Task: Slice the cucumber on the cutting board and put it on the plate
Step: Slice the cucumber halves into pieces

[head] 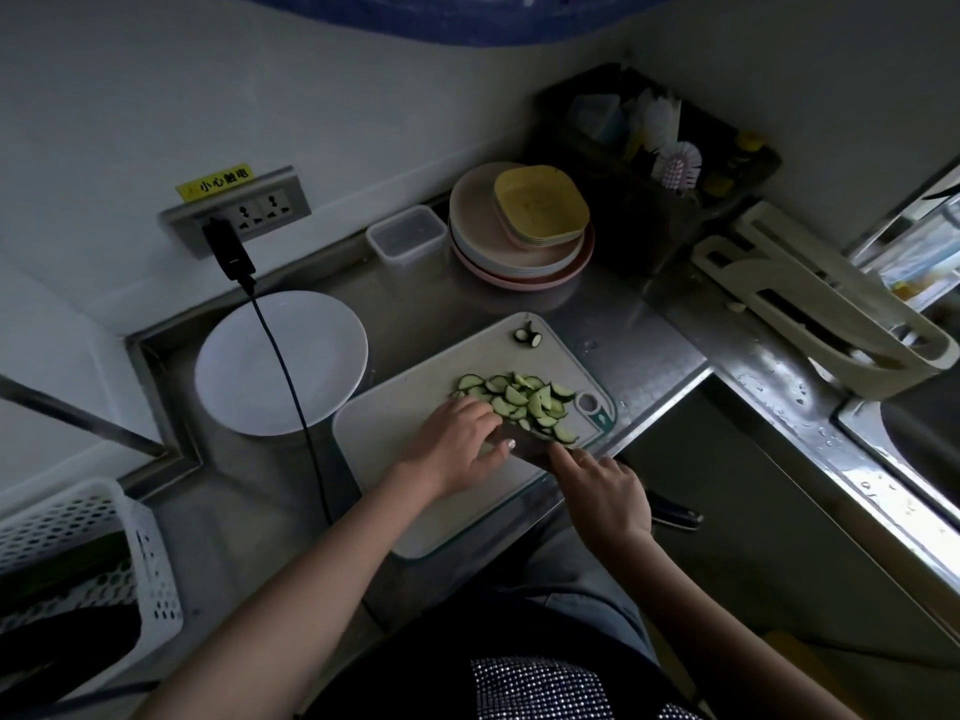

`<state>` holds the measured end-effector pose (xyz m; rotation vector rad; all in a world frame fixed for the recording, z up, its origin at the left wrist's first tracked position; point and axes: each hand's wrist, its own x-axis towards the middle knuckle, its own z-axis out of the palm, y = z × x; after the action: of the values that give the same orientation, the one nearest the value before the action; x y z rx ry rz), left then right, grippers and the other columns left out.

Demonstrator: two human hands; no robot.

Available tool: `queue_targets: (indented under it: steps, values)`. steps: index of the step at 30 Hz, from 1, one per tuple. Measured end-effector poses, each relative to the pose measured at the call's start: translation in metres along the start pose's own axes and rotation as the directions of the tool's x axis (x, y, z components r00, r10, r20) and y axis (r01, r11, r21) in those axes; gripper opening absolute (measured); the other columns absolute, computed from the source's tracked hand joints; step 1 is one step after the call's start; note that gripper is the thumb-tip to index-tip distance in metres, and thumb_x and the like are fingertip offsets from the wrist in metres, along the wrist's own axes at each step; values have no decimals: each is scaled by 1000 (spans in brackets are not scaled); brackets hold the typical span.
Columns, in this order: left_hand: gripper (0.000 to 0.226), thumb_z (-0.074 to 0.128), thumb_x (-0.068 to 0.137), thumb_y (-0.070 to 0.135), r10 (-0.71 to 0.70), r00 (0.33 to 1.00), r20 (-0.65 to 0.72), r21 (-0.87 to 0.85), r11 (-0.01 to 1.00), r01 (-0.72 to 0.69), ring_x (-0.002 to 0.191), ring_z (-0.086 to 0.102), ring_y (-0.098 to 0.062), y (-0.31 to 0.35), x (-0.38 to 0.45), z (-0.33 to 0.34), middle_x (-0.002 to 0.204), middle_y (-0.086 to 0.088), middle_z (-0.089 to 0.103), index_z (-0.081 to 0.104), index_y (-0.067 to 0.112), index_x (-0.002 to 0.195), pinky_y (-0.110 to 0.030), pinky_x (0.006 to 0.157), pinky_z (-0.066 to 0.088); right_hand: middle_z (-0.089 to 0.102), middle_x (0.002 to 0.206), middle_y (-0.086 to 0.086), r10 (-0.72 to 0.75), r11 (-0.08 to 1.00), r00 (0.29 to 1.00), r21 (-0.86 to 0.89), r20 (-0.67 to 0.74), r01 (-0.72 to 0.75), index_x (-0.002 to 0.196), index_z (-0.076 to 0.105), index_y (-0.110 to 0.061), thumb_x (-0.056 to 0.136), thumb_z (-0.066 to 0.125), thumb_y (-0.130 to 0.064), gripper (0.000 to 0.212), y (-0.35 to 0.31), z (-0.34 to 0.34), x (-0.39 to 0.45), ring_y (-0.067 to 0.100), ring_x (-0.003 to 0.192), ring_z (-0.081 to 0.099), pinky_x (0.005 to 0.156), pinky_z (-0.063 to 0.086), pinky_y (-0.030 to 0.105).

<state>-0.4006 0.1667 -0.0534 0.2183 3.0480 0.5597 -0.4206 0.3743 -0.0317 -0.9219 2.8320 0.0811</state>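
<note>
While a black cable (pixel 291 376) crosses the white plate (pixel 249 356), stacked dishes (pixel 519 257) sit behind.

My left hand (pixel 460 441) covers most of the knife (pixel 524 444) blade, and my right hand (pixel 605 493) hides its handle. The basket (pixel 78 563) at near left is cut off; its dark contents are possibly vegetables.

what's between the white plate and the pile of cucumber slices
In the head view, the black cable crosses over the white plate's right side, then bare cutting board runs up to the cucumber slices.
</note>
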Motion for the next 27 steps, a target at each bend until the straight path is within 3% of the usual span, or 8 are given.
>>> queue_targets:
  steps: [4, 6, 8, 12, 14, 17, 22, 27]
  values:
    - [83, 5, 78, 60, -36, 991, 125, 101, 995, 23, 123, 39, -18, -2, 11, 0, 128, 1, 54, 56, 16, 126, -33, 104, 29, 71, 78, 5, -35, 999, 996, -31, -81, 32, 103, 62, -19, 55, 85, -10, 54, -11, -2, 0, 29, 55, 66, 43, 47, 32]
    - [73, 14, 83, 53, -43, 998, 41, 39, 998, 42, 121, 44, -23, -3, 11, 0, 126, -4, 57, 57, 11, 125, -35, 104, 32, 67, 66, 1, -39, 999, 993, -16, -113, 37, 96, 56, -20, 48, 89, -12, 59, -13, -1, 1, 25, 43, 61, 35, 39, 26]
    - [53, 29, 90, 36, -45, 980, -194, -38, 999, 39, 110, 53, -28, -5, 3, -3, 116, -11, 62, 62, 4, 117, -37, 99, 39, 66, 67, 0, -29, 999, 995, 33, -98, 32, 101, 46, -23, 60, 85, -17, 57, -12, 2, 2, 24, 44, 61, 36, 34, 25]
    - [31, 37, 92, 17, -240, 793, -559, -243, 963, 120, 89, 52, -24, -15, -34, -7, 96, -12, 58, 62, 0, 97, -33, 80, 41, 66, 85, 2, 76, 966, 997, 252, -26, -67, 108, 37, -25, 98, 44, -31, 14, -16, 13, -1, 29, 65, 63, 52, 50, 35]
    - [27, 39, 92, 20, -316, 775, -548, -280, 942, 186, 82, 50, -23, -25, -56, 1, 88, -9, 55, 59, 2, 89, -33, 72, 42, 64, 79, 5, 122, 919, 993, 377, 0, -113, 103, 40, -23, 99, 38, -37, 14, -22, 15, 0, 32, 67, 61, 56, 52, 40]
    - [24, 48, 85, 29, -259, 865, -430, -129, 966, 225, 80, 51, -22, -36, -83, 25, 86, -6, 54, 58, 8, 88, -32, 67, 44, 61, 78, 7, 81, 886, 995, 453, 62, -100, 101, 42, -21, 100, 38, -37, 17, -37, 18, 3, 34, 71, 61, 56, 47, 38]
    - [49, 76, 64, 21, -203, 948, -245, -19, 979, 205, 89, 44, -23, -39, -93, 43, 96, -7, 53, 48, 12, 103, -35, 67, 54, 61, 80, 11, -77, 901, 994, 432, 73, 37, 103, 39, -19, 101, 36, -35, 16, -59, 20, 5, 35, 72, 60, 53, 37, 35]
    - [65, 89, 43, 12, -207, 942, -265, -44, 978, 202, 90, 42, -22, -38, -90, 38, 89, -10, 57, 52, 10, 96, -30, 60, 51, 63, 92, 16, -169, 932, 976, 345, 134, 113, 112, 38, -19, 101, 35, -35, 19, -68, 16, 9, 38, 81, 62, 58, 41, 37]
